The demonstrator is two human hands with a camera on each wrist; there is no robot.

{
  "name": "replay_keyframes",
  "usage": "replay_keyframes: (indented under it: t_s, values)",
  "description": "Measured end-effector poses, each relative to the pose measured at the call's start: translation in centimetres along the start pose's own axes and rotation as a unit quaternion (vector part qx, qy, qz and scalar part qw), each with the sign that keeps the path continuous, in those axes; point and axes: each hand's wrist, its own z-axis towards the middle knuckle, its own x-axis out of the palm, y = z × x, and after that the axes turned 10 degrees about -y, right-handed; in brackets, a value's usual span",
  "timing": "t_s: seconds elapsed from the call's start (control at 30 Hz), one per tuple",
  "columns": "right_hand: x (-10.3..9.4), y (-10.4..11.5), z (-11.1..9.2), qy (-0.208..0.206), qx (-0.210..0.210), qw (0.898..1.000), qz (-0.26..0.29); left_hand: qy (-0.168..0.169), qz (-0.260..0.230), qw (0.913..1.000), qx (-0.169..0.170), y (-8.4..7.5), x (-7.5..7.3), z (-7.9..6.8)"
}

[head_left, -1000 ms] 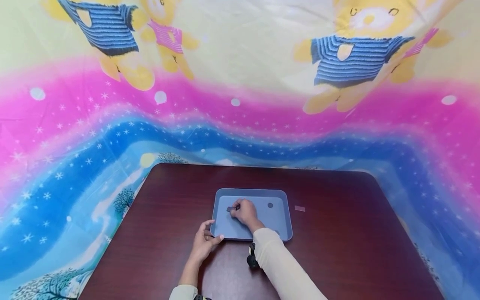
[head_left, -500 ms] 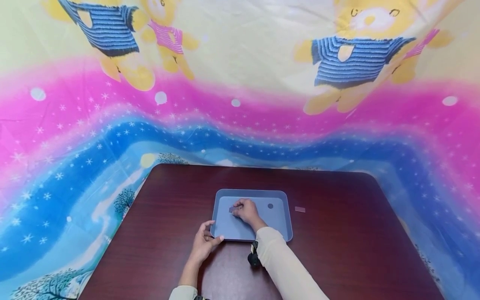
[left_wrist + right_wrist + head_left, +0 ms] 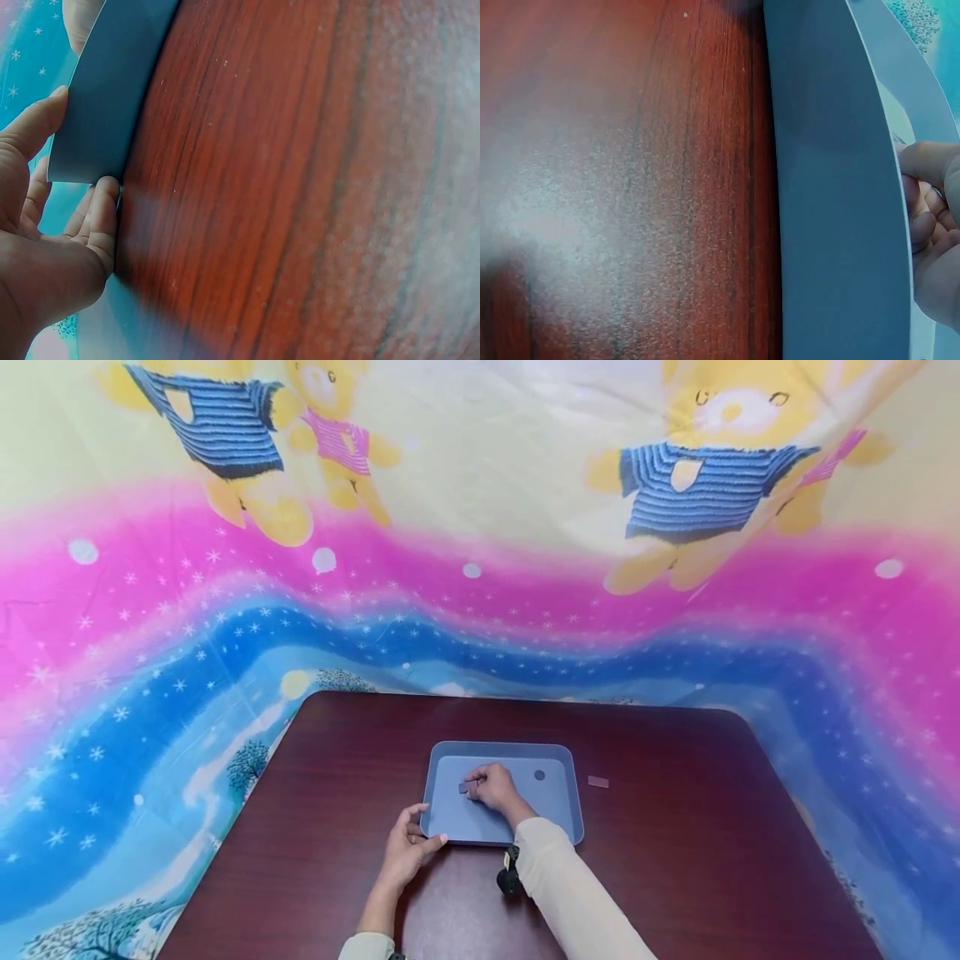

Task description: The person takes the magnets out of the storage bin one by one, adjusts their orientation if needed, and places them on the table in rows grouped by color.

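A shallow blue-grey tray (image 3: 501, 749) lies on the table. My left hand (image 3: 405, 852) holds its near left corner, thumb at the near wall and fingers along the left side; the left wrist view shows the fingertips (image 3: 109, 184) against the tray's lower edge. Inside the tray, my right hand (image 3: 497, 787) pinches a small, flat, dark rectangular piece (image 3: 463, 788) between thumb and fingers. Its left end sticks out; the rest is hidden by the fingers. In the right wrist view, the tray wall (image 3: 840, 187) covers part of the curled right hand (image 3: 934, 225).
A small dark disc (image 3: 539, 775) lies in the tray, right of my right hand. Just outside the tray's right wall, a small pinkish rectangle (image 3: 598, 782) lies on the dark red wooden table (image 3: 690, 827). A printed cloth (image 3: 480, 527) hangs behind the table.
The dark piece has shifted slightly right and turned in my right fingers. My right wrist has edged right, and its sleeve now covers a second dark spot in the tray. The left hand keeps its hold.
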Motion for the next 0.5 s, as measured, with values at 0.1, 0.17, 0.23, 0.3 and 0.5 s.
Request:
replay_keyframes:
  t_s: [0.1, 0.17, 0.23, 0.3, 0.5]
  values:
    - [-0.1, 0.1, -0.1, 0.0, 0.003, 1.0, 0.017, -0.003, 0.002, 1.0, -0.001, 0.0, 0.0, 0.0]
    - [-0.3, 0.2, -0.1, 0.002, 0.012, 0.999, 0.039, -0.004, 0.001, 1.0, 0.0, -0.1, 0.0, 0.0]
    - [-0.6, 0.4, -0.2, 0.004, 0.02, 0.998, 0.067, -0.003, 0.0, 1.0, 0.002, -0.2, 0.0, 0.0]
    - [-1.1, 0.6, -0.2, 0.005, 0.028, 0.996, 0.088, -0.001, 0.0, 1.0, 0.001, -0.2, 0.0, 0.0]
    - [-2.7, 1.2, -0.4, 0.015, 0.029, 0.993, 0.11, -0.005, 0.002, 1.0, -0.006, 2.4, 0.3, 1.1]
